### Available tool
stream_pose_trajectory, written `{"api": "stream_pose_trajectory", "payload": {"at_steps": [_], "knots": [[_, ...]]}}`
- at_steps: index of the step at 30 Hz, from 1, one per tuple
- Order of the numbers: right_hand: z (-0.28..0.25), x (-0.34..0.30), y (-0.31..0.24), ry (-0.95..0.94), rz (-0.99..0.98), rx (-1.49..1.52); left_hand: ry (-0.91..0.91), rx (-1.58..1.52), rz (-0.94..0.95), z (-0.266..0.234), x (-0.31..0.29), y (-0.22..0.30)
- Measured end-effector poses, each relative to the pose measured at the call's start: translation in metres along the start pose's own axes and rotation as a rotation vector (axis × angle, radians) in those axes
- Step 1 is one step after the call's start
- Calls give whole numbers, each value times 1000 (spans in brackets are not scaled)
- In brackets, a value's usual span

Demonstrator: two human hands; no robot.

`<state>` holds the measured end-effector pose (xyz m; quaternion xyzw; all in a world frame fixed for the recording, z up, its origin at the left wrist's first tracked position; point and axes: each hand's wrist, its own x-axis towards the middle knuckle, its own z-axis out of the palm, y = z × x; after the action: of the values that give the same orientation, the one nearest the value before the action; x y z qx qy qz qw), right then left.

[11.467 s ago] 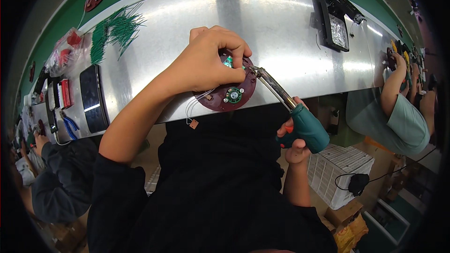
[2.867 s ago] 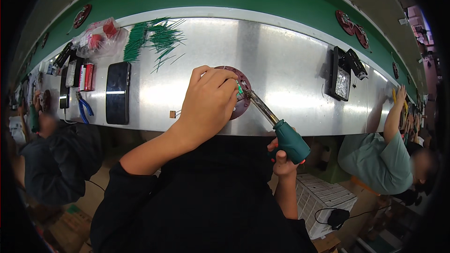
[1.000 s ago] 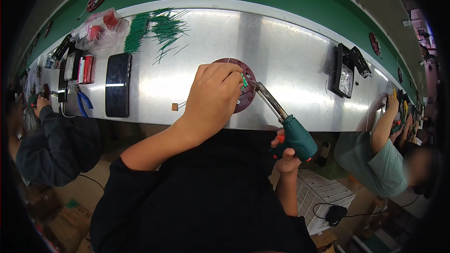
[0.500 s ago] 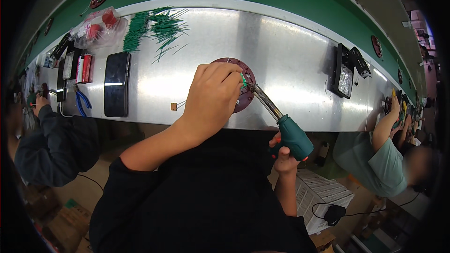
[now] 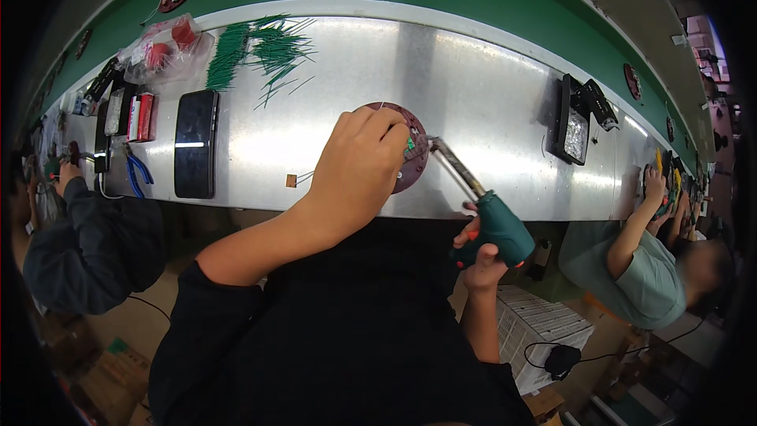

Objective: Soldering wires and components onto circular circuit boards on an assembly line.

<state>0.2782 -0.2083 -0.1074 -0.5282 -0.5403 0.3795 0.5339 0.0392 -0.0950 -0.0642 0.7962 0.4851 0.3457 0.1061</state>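
Observation:
On the metal bench lies a round dark-red circuit board, partly covered by my left hand. That hand's fingers are pinched together over the board; what they grip is hidden. A small green piece shows on the board beside the fingertips. My right hand is wrapped round the dark green handle of a gun-shaped soldering iron, below the bench's front edge. Its metal barrel points up and left, with the tip at the board's right rim. A small tan square part with thin leads lies left of my left wrist.
Green wires lie at the back left, near a black phone, blue-handled pliers and a plastic bag. A black tray stands at the right. Co-workers sit on both sides; a white crate stands below.
The soldering iron's tip has drawn back a little to the right from the green piece, and its handle has shifted slightly right. My left hand stays almost in place.

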Motion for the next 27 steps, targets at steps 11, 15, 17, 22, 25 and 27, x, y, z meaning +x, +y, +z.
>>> {"api": "stream_pose_trajectory", "payload": {"at_steps": [11,15,17,22,25,27], "knots": [[2,11,-11,142,-27,128,-61,83,37,-2,14,9],[-2,-4,-10,179,97,167,-142,88,93,-3,22,20],[12,-2,-10,250,76,179,-125,46,118,6,17,13],[29,3,-6,106,24,458,-124,109,92,-9,5,15],[32,7,-8,66,37,576,-87,109,98,-6,8,20],[36,10,-13,6,90,612,-107,114,100,-4,10,21]]}}
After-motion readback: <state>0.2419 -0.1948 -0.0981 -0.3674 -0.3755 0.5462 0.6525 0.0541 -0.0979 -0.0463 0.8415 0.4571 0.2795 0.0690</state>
